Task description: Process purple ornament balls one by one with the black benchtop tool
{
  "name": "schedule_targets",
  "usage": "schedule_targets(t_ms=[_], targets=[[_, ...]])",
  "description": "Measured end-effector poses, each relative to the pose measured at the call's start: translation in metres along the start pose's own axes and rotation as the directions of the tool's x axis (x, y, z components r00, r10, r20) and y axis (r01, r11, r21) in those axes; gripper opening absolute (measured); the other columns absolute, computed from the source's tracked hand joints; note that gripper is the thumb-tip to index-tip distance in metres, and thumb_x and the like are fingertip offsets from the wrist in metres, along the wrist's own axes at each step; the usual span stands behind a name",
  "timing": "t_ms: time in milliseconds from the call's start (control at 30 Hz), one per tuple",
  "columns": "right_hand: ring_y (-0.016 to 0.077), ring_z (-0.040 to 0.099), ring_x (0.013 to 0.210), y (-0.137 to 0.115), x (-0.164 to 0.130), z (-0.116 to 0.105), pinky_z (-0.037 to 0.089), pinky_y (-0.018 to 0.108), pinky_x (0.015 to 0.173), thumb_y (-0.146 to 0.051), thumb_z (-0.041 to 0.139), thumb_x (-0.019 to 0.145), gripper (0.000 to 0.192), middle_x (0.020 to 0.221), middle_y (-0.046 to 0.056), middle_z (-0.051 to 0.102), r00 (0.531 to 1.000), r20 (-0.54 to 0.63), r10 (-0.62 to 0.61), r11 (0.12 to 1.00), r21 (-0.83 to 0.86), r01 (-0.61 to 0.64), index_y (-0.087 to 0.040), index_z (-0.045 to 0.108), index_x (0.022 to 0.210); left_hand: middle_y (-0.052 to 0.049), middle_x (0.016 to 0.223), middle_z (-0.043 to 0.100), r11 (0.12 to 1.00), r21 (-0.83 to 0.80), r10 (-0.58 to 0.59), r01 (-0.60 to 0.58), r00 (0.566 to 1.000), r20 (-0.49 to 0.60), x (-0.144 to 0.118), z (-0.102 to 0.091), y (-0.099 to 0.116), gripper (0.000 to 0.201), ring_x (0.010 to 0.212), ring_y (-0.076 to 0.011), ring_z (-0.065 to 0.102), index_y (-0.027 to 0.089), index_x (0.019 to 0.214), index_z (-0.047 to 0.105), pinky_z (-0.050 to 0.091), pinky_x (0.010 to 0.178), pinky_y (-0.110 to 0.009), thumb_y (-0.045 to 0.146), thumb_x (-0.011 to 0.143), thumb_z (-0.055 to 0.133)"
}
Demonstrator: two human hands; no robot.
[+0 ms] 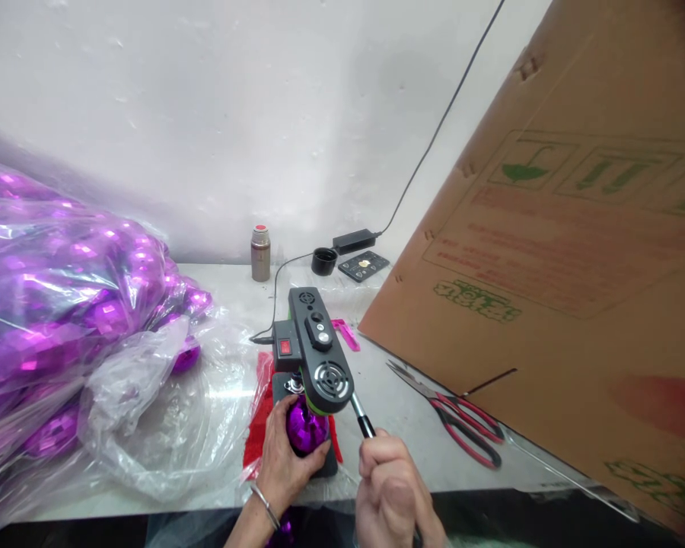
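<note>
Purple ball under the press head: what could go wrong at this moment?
The left hand cups the purple ball right under the press head while the right hand grips the lever; fingers could get pinched. The round, shiny ball might slip sideways. The open scissors lie close to the right hand.

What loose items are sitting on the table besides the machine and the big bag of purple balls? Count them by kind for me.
Flask: 1
Black cup: 1
Power adapter: 1
Small black board: 1
Red-handled scissors: 1
Pink plastic piece: 1
Total: 6
Apart from these, the left hand holds one purple ball under the machine, and the right hand grips its lever.
</note>
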State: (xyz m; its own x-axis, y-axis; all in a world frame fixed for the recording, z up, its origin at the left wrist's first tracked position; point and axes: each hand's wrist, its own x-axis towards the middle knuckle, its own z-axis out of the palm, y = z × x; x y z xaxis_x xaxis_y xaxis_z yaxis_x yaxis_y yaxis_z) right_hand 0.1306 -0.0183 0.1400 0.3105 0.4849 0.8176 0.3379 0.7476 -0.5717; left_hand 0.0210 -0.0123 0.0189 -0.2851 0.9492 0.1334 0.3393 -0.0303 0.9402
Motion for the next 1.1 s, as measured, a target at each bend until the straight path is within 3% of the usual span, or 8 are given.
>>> schedule_targets(t_ms=[133, 333, 533, 767, 933, 1100], targets=[[0.0102, 0.044, 0.054, 0.005, -0.004, -0.003, 0.043, 0.030, 0.065, -0.023, 0.041, 0.112, 0.046, 0.062, -0.005, 0.047, 0.999, 0.004, -0.037, 0.999, 0.030, 0.037, -0.021, 0.042, 0.066, -0.017, 0.126, 0.072, 1.000, 0.011, 0.000, 0.000, 1.000, 0.003, 0.000, 0.001, -0.002, 0.072, 0.123, -0.0420, 0.069, 0.018, 0.130, 0.062, 0.053, 0.111, -0.067, 0.043, 0.066, 0.081], [0.0099, 0.045, 0.056, 0.004, -0.006, 0.000, 0.036, 0.026, 0.052, -0.026, 0.041, 0.113, 0.048, 0.064, -0.004, 0.046, 1.000, 0.002, 0.020, 0.996, 0.084, -0.020, -0.020, 0.042, 0.065, -0.019, 0.127, 0.071, 1.000, 0.007, 0.006, -0.006, 1.000, 0.010, 0.001, 0.000, 0.002, 0.072, 0.124, -0.0431, 0.068, 0.015, 0.130, 0.062, 0.052, 0.111, -0.068, 0.043, 0.067, 0.080], [0.0086, 0.045, 0.051, -0.005, 0.005, 0.009, 0.038, 0.024, 0.046, -0.028, 0.046, 0.112, 0.052, 0.062, -0.004, 0.046, 0.999, -0.034, 0.024, 0.989, 0.149, -0.019, -0.020, 0.041, 0.062, -0.019, 0.127, 0.071, 1.000, 0.025, -0.013, 0.012, 0.999, 0.043, 0.002, -0.001, 0.006, 0.074, 0.124, -0.0425, 0.068, 0.015, 0.131, 0.061, 0.053, 0.111, -0.067, 0.043, 0.067, 0.081], [0.0079, 0.049, 0.053, 0.003, -0.014, 0.010, 0.043, 0.021, 0.047, -0.024, 0.045, 0.113, 0.051, 0.064, -0.004, 0.047, 0.998, -0.063, -0.009, 0.989, 0.148, 0.018, -0.019, 0.042, 0.062, -0.020, 0.129, 0.070, 1.000, 0.024, -0.002, 0.001, 0.999, 0.048, 0.002, 0.000, 0.003, 0.074, 0.126, -0.0416, 0.067, 0.015, 0.133, 0.059, 0.051, 0.112, -0.067, 0.041, 0.068, 0.080], [0.0087, 0.048, 0.054, 0.009, -0.030, 0.015, 0.044, 0.022, 0.048, -0.029, 0.044, 0.114, 0.053, 0.065, -0.004, 0.048, 0.989, -0.137, 0.052, 0.984, 0.179, -0.027, -0.019, 0.043, 0.062, -0.020, 0.127, 0.069, 1.000, 0.028, -0.004, 0.002, 0.998, 0.057, 0.001, 0.001, 0.002, 0.074, 0.123, -0.0410, 0.067, 0.013, 0.134, 0.059, 0.052, 0.110, -0.066, 0.039, 0.068, 0.081], [0.0086, 0.048, 0.054, 0.010, -0.019, 0.012, 0.041, 0.021, 0.048, -0.025, 0.049, 0.111, 0.053, 0.059, -0.004, 0.044, 0.991, -0.131, 0.003, 0.986, 0.165, 0.019, -0.019, 0.042, 0.060, -0.021, 0.129, 0.069, 1.000, 0.013, -0.029, 0.028, 0.998, 0.058, 0.002, 0.001, 0.005, 0.076, 0.124, -0.0419, 0.066, 0.013, 0.134, 0.059, 0.050, 0.112, -0.066, 0.039, 0.066, 0.081]])
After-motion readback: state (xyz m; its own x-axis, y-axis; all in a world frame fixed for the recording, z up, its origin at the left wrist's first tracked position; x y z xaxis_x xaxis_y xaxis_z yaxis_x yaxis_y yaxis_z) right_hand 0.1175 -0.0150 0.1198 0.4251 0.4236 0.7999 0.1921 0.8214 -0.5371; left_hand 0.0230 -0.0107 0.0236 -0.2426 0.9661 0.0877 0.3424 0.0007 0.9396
